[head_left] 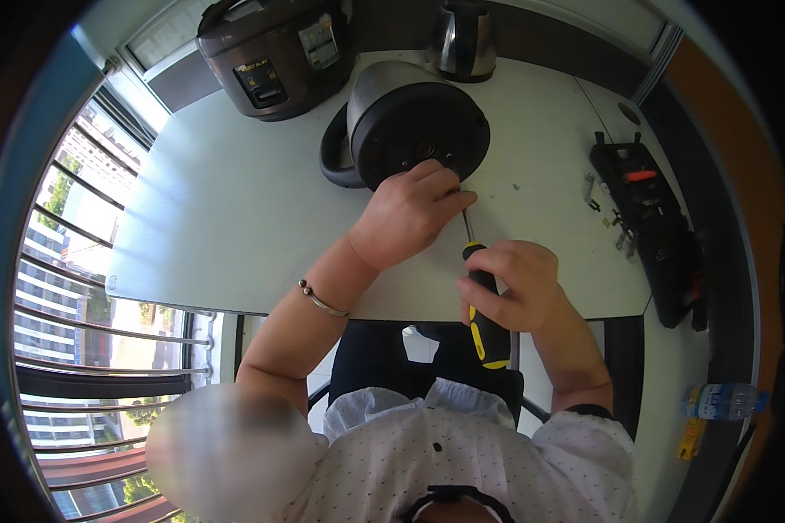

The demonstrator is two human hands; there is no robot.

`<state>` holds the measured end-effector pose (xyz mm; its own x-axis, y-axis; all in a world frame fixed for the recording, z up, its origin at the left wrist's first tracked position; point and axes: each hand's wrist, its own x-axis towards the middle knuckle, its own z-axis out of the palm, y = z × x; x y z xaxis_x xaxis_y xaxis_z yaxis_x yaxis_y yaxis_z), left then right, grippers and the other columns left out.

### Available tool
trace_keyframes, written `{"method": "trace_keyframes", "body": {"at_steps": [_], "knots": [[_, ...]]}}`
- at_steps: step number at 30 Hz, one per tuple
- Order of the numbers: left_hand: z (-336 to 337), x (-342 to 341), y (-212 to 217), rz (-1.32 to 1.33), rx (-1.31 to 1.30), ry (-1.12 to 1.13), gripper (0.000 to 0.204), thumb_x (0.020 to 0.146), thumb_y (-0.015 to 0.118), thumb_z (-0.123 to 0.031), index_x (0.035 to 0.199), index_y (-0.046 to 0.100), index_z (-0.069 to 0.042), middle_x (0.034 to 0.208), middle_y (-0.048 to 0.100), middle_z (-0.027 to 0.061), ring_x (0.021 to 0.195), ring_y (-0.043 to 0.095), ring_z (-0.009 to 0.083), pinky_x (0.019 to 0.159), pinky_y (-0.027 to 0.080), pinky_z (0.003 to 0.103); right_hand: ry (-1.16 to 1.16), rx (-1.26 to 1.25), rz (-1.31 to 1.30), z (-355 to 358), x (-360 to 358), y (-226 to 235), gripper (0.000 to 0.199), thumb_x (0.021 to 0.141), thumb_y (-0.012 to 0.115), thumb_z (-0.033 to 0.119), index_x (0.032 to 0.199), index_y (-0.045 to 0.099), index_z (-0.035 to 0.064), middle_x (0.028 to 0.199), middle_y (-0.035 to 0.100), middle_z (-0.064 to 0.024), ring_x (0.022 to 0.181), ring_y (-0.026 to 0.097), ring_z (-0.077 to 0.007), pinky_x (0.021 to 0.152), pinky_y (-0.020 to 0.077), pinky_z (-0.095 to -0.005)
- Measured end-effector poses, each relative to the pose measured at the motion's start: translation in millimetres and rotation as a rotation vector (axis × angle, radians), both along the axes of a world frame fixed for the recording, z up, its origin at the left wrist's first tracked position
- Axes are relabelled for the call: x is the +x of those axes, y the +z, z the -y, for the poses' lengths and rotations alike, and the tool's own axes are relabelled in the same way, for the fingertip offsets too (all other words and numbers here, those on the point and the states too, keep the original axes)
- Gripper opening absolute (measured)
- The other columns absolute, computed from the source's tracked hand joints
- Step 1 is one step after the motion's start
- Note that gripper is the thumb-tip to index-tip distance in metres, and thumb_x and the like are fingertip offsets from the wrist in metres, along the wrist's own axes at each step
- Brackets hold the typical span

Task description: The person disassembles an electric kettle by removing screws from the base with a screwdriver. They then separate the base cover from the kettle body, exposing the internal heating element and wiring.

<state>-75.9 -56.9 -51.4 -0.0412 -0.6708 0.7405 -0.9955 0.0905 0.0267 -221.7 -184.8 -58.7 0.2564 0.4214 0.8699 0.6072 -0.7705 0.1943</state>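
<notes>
A steel electric kettle [392, 83] lies on its side on the white table, its round black base [423, 126] turned toward me and its black handle [333, 148] to the left. My right hand [519, 283] is wrapped round the black and yellow grip of a screwdriver [487, 322]. The screwdriver's shaft points away from me, toward the kettle's base. At the lower edge of that base is my left hand [417, 209], its fingers pinched together beside the end of the shaft. Those fingers hide the screwdriver's tip and whatever they hold.
A brown multicooker [275, 65] and another steel kettle [464, 44] stand at the back. On the right lies an open black tool case [645, 196], with several small metal bits [621, 235] beside it. A small screw [515, 186] lies right of the kettle. A water bottle [724, 402] is at lower right.
</notes>
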Motion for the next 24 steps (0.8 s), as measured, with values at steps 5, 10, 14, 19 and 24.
{"method": "trace_keyframes", "body": {"at_steps": [5, 10, 14, 19, 24], "knots": [[2.6, 1.4, -4.8, 0.001, -0.012, -0.015, 0.031, 0.062, 0.065, 0.001, 0.091, 0.068, -0.007, 0.083, 0.058, 0.0042, 0.077, 0.059, 0.0218, 0.062, 0.05, 0.031, -0.03, 0.072, -0.029, 0.8, -6.2, -5.8, 0.028, 0.066, 0.072, 0.014, 0.092, 0.063, 0.0109, 0.081, 0.061, -0.0073, 0.06, 0.058, -0.0201, 0.049, 0.0476, -0.0256], [5.1, 2.3, -7.9, 0.025, -0.052, -0.021, 0.03, 0.061, 0.063, -0.001, 0.09, 0.068, -0.006, 0.083, 0.058, 0.0039, 0.077, 0.059, 0.0212, 0.062, 0.051, 0.031, -0.049, 0.223, -0.143, -4.3, -16.2, -7.0, 0.035, 0.064, 0.078, 0.009, 0.094, 0.061, 0.0076, 0.087, 0.062, -0.0106, 0.065, 0.062, -0.0235, 0.053, 0.0508, -0.0278], [6.5, 2.5, -9.8, 0.013, -0.066, -0.032, 0.031, 0.062, 0.064, -0.001, 0.092, 0.069, -0.006, 0.082, 0.058, 0.0044, 0.077, 0.059, 0.0222, 0.062, 0.051, 0.032, -0.081, 0.401, -0.172, -13.1, -27.1, -17.9, 0.042, 0.063, 0.079, -0.001, 0.098, 0.058, 0.0068, 0.096, 0.062, -0.0153, 0.073, 0.065, -0.0251, 0.06, 0.0542, -0.0281], [0.4, 3.2, -4.0, 0.088, -0.336, 0.148, 0.032, 0.068, 0.071, -0.007, 0.1, 0.069, -0.006, 0.085, 0.058, 0.0066, 0.08, 0.058, 0.0239, 0.071, 0.049, 0.035, -0.147, 0.565, -0.18, -16.4, -39.0, -29.2, 0.039, 0.067, 0.074, -0.006, 0.1, 0.056, 0.0037, 0.108, 0.058, -0.0203, 0.086, 0.064, -0.0253, 0.07, 0.0544, -0.0288], [-6.5, 11.7, 14.3, 0.089, -0.565, 0.607, 0.046, 0.072, 0.076, -0.02, 0.114, 0.064, -0.005, 0.102, 0.06, 0.0129, 0.103, 0.055, 0.0301, 0.091, 0.042, 0.04, -0.083, 0.777, -0.217, -11.9, -39.8, -41.6, 0.036, 0.07, 0.07, -0.008, 0.101, 0.055, 0.0027, 0.11, 0.056, -0.0205, 0.09, 0.063, -0.0258, 0.078, 0.0536, -0.0305]]}}
